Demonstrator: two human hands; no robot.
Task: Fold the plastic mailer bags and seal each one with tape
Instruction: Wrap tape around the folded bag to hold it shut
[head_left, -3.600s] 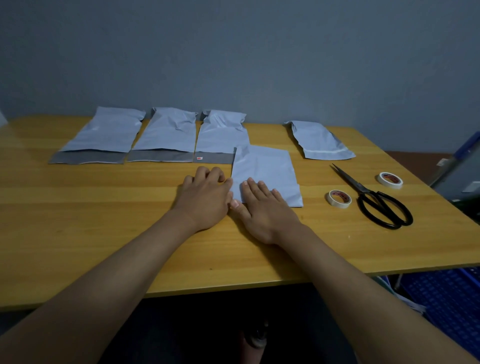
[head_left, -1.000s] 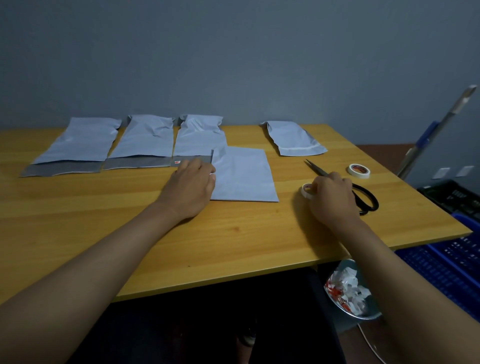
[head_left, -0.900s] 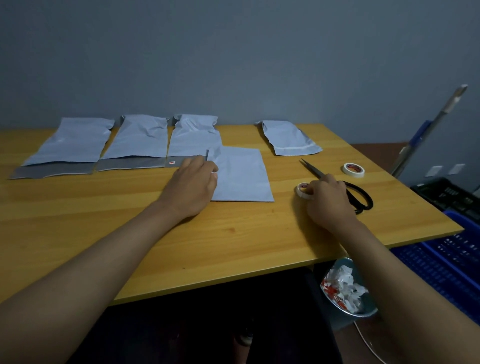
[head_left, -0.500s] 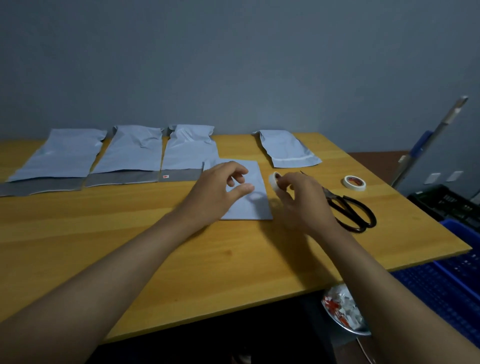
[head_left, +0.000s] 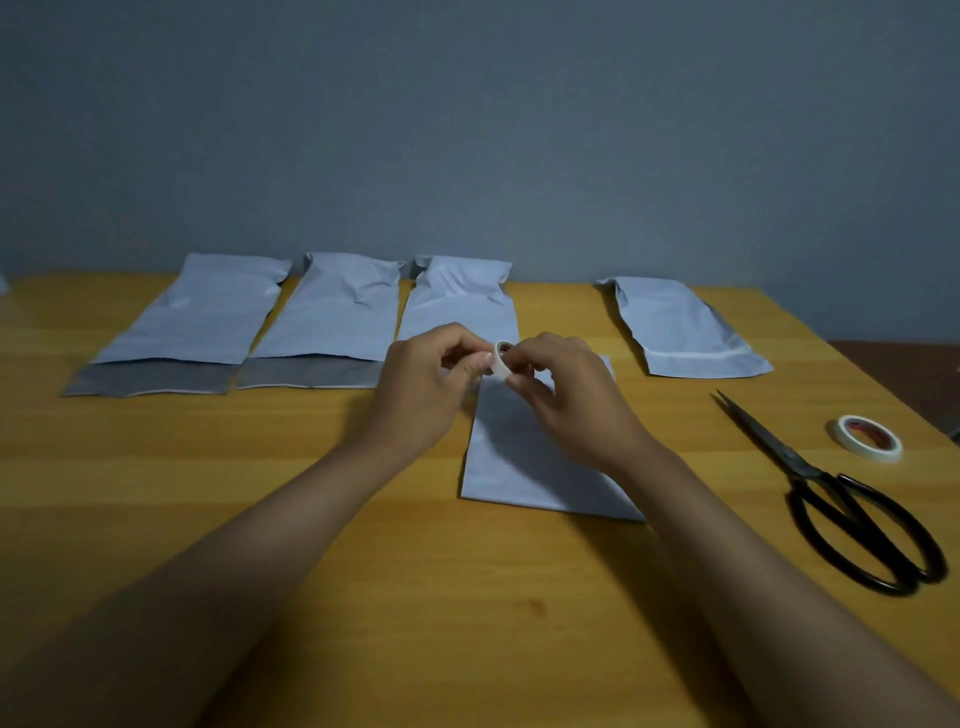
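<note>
White small tape roll (head_left: 503, 358) pinched between both hands, left hand (head_left: 423, 389) and right hand (head_left: 563, 395), just above the folded pale grey plastic mailer bag (head_left: 540, 467) on the wooden table (head_left: 260, 493)

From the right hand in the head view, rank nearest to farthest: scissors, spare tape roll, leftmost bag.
From the right hand:
1. Scissors, to its right.
2. Spare tape roll, right, beyond the scissors.
3. Leftmost bag, far left, back row.

Dim, bluish, evenly lit indoor view.
Soft light leaves faint shadows under the forearms on the counter (head_left: 156, 519); no glare shows. Wide-angle distortion bows the counter's far edge, the forearms loom large at the bottom, and detail is slightly soft and grainy.
</note>
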